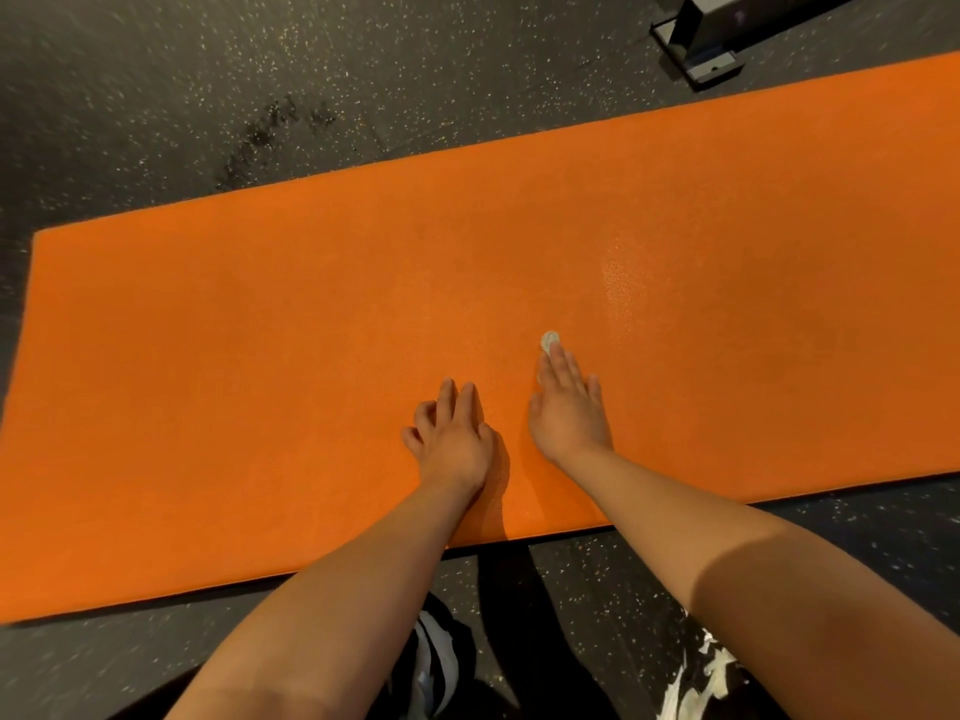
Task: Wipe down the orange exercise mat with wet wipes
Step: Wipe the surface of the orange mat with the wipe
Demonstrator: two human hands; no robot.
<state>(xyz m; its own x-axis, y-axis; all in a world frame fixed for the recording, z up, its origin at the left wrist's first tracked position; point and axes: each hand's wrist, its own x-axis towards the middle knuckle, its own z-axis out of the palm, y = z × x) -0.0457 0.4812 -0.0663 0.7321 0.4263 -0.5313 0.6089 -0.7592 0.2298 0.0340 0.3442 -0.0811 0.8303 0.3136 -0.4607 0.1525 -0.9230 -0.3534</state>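
Reaching forward from the near side, both bare forearms cross the near long edge of the orange exercise mat [260,387] and end at hands laid on its surface, side by side near the middle of the mat's width.

The left hand [449,439] rests palm down. Its fingers are a little spread, the two outer ones bent at the knuckles, and it holds nothing. The right hand [569,407] is just beside it, a little farther onto the mat, palm down with the fingers straight and close together. Its longest fingertips press on a small, crumpled, whitish wet wipe [549,340], which lies on the mat and shows just past them.

The mat lies flat on a dark speckled floor [156,96]. Its long axis runs from lower left to upper right, with one short end in view at the left and the other end passing out of frame at the right. A faint shine [621,283] marks the mat beyond the wipe.

Past the mat's far edge, a dark blotch [270,132] stains the floor, and a dark equipment base [701,44] stands near the mat's upper right. On the near side of the mat, black-and-white shoes [439,662] show between the arms.
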